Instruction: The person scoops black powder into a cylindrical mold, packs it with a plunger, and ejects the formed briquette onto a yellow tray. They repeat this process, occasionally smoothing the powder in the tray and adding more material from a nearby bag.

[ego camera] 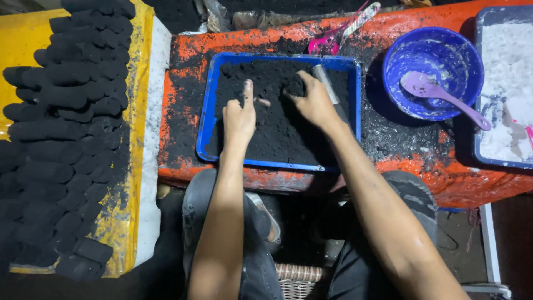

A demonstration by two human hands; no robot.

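From my remote seat: far left of the blue tray (pixel 206 119), stacked black briquettes (pixel 66 133) sit on a yellow sheet (pixel 16 41). The tray itself rests on the orange surface (pixel 444 178) & holds loose black powder (pixel 272 125). Left hand (pixel 239 118), in the tray's left half, is loosely curled w/ index finger raised, gripping nothing I can make out. Right hand (pixel 313 100), toward the tray's upper right, presses fingertips into the powder beside a metal tube (pixel 327 86); can't tell if it grips the tube. Both forearms reach straight in from below, wrists low. Best practice, I'd judge: gather powder in small even scoops, keeping it inside the rim. Right of the tray: blue bowl (pixel 444 47), purple spoon (pixel 438 94).
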